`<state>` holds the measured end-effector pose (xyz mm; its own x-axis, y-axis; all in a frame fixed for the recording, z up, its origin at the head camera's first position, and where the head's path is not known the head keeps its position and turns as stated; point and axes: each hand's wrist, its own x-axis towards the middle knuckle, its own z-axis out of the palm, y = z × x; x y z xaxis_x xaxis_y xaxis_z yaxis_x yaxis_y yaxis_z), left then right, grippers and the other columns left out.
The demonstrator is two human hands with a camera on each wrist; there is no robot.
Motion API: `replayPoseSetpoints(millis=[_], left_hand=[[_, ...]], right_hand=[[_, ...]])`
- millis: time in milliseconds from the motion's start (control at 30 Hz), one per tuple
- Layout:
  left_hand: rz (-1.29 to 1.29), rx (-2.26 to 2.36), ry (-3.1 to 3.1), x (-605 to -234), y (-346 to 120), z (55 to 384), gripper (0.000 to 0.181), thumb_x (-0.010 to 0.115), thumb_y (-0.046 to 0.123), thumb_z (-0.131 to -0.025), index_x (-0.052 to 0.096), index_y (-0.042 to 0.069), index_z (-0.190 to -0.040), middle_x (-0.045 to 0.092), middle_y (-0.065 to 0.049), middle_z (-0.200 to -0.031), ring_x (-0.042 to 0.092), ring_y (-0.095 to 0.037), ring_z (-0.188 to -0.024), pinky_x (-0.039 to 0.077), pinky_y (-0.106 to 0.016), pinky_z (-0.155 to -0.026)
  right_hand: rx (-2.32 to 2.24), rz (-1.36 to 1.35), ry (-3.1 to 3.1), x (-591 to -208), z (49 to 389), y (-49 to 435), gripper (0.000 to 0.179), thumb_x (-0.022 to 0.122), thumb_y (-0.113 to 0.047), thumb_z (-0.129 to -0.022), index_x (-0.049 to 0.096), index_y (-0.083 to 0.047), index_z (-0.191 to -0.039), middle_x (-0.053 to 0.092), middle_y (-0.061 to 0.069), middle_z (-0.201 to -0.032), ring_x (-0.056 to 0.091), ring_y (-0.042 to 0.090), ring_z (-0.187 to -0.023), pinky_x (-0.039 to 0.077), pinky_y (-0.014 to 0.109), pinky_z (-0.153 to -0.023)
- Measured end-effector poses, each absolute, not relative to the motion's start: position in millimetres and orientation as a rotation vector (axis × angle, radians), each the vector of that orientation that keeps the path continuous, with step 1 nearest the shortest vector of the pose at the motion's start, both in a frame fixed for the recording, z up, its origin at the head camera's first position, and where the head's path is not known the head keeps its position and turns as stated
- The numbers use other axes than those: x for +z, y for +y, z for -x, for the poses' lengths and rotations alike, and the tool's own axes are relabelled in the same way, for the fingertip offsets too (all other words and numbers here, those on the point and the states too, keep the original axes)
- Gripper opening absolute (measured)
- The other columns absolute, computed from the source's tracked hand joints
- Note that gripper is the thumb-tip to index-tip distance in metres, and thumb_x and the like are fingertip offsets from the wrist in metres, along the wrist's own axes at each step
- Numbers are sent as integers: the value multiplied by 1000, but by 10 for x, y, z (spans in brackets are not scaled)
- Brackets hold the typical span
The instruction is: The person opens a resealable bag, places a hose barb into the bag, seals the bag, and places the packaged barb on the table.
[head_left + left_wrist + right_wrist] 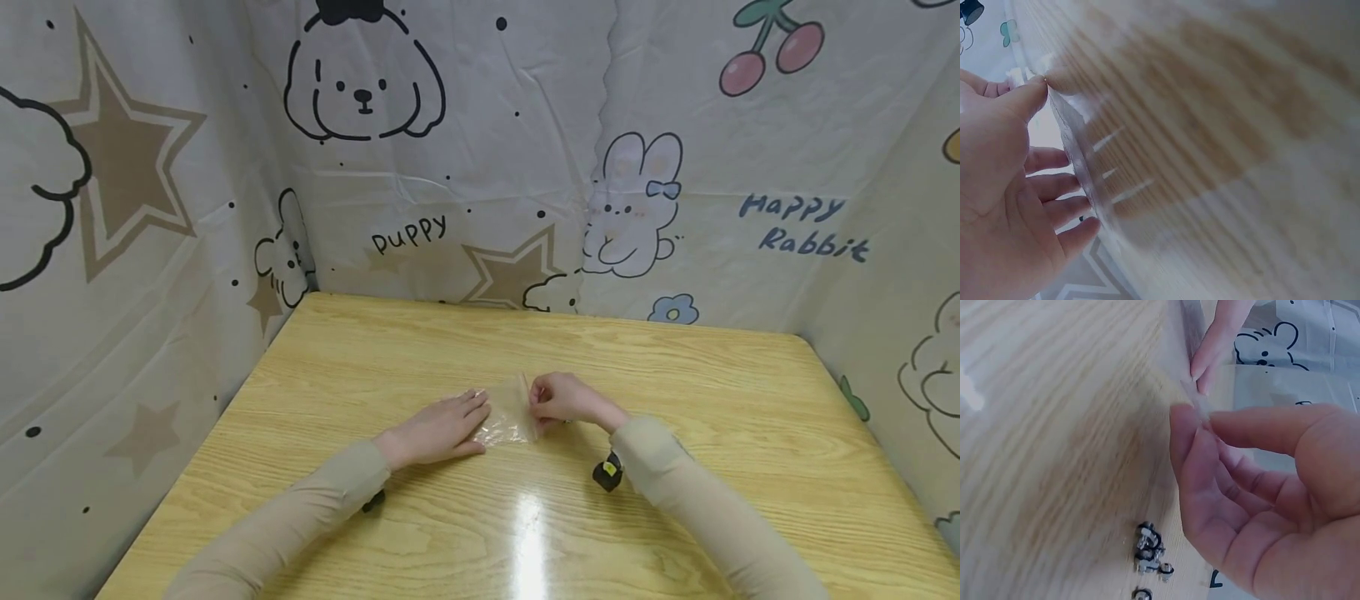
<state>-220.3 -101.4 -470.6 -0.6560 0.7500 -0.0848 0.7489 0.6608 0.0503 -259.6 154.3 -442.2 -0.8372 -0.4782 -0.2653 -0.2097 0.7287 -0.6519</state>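
A clear plastic zip bag (pixel 504 418) lies flat on the wooden table between both hands. My left hand (pixel 442 427) rests on the bag's left end, its fingers extended across the film. At the opposite end, my right hand (pixel 564 400) pinches the bag's zip edge between thumb and fingers; the right wrist view shows these fingertips (pixel 1184 415) close together on the film. Beside the right hand, several small metal fittings with black rings (pixel 1149 547) sit on the wood. In the head view that hand mostly hides them.
The wood-grain table (pixel 360 358) reaches back to a printed cloth curtain (pixel 465 167), which also hangs along both sides. A black wrist camera (pixel 607 472) is under the right sleeve, and another (pixel 372 502) shows below the left sleeve. Light glares off the table's front.
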Motion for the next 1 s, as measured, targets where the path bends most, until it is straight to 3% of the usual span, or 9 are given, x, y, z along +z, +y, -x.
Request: replayPoseSetpoints(millis=[233, 600, 1000], left_hand=[[-1261, -60, 2788, -4693, -1007, 2195, 67, 45, 51, -102, 39, 4, -150, 36, -17, -159, 32, -34, -149, 27, -55, -122], [-1265, -48, 2803, -4672, -1022, 2195, 63, 47, 50, -101, 44, 8, -148, 39, -15, -158, 36, -37, -147, 29, -57, -120], [-1288, -70, 2856, -4672, -948, 2226, 62, 48, 51, -101, 48, 7, -144, 46, -14, -153, 41, -34, -144, 35, -53, -118]], right_hand=[[-912, 479, 2565, -4454, 2567, 1495, 8, 66, -12, -92, 62, -4, -91, 70, 8, -81, 63, 9, -63, 51, 22, -55], [-966, 454, 2537, -4491, 2481, 1548, 9, 69, -9, -90, 64, -2, -92, 70, 9, -83, 64, 12, -67, 57, 26, -63], [-962, 473, 2561, -4492, 2428, 1534, 9, 69, -11, -90, 63, -4, -89, 72, 8, -82, 65, 10, -66, 56, 25, -61]])
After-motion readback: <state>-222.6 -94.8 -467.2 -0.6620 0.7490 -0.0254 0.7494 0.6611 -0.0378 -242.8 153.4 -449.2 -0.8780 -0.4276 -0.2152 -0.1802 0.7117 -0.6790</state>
